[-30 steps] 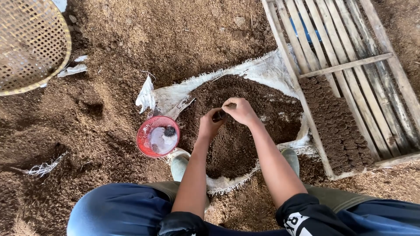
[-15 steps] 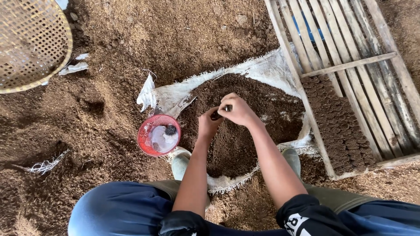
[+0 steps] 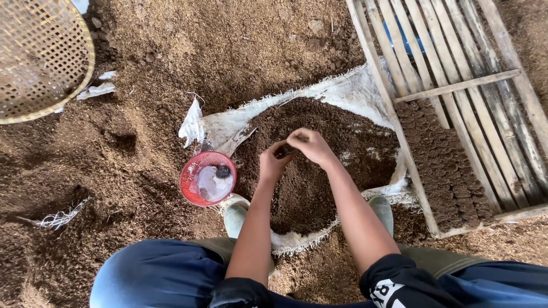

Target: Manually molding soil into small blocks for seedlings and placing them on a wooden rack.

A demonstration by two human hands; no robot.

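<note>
Both hands meet over a heap of dark soil [image 3: 342, 142] lying on a white woven sack [image 3: 354, 88]. My left hand [image 3: 273, 165] cups a small dark soil-filled pot, mostly hidden by the fingers. My right hand [image 3: 311, 147] is pinched above it, fingers closed on a bit of soil at the pot's top. A red round basket [image 3: 194, 197] with a white bag and a dark lump inside sits just left of my left hand.
A wooden slatted tray [image 3: 456, 85] lies at the right, its near part packed with rows of small soil pots [image 3: 451, 171]. A woven bamboo basket [image 3: 40, 63] is at the top left. My green boots [image 3: 235, 219] and blue-clad knees border the sack.
The hands have stayed together over the heap, the right one shifting slightly over the pot. The view has drifted a little; nothing else moved.
</note>
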